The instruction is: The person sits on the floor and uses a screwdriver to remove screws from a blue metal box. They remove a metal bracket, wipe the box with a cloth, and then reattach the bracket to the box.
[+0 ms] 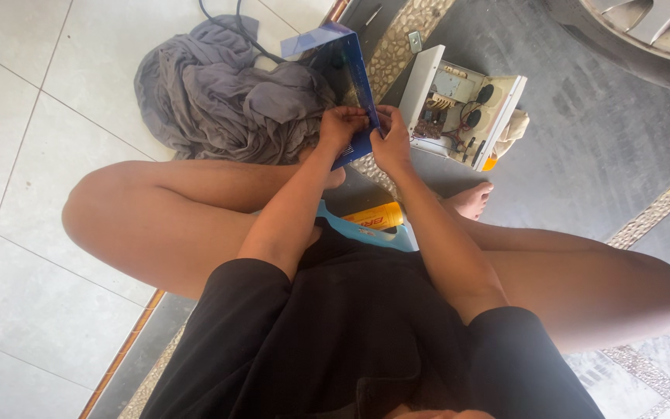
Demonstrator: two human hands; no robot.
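Counted beside blue metal cover [348, 74]: one grey cloth [222, 97], one opened white electronics case [459, 105], one yellow can [374, 216], one wheel [645, 31].

Free room and obstacles. Both hands, left [340, 124] and right [390, 138], close on the blue cover [350, 85], hemmed in on three sides: grey cloth [219, 101] to the left, open white chassis [459, 105] just right, knees and a foot [471, 199] below. Bare tile [32, 101] far left and grey paving [599, 163] far right give open passage; a wheel [645, 31] blocks the upper right corner.
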